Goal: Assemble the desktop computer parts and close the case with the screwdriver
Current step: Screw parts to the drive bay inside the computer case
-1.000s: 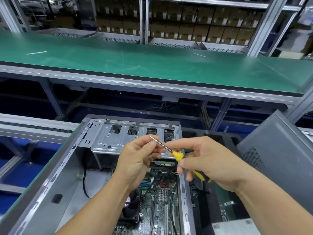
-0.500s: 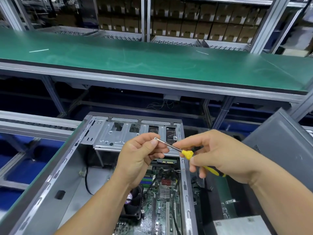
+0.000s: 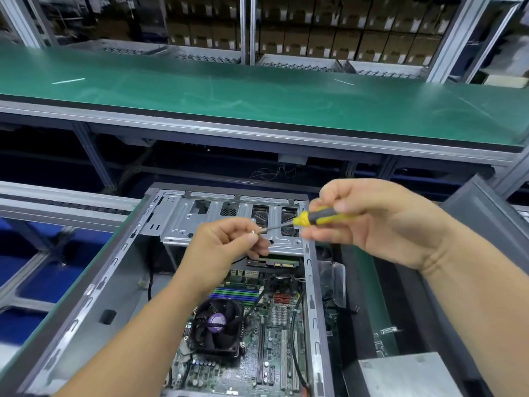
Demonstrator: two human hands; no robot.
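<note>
Above open computer case [image 3: 94,287], screwdriver [image 3: 315,217] gripped by right hand [image 3: 380,222]; tip pinched by left hand [image 3: 226,247].

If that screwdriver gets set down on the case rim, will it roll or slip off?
Probably. The screwdriver looks round-handled and slim, so it would likely roll. The case rim is narrow bare metal, probably slick. It looks light; the right hand holds it by the fingers alone.
</note>
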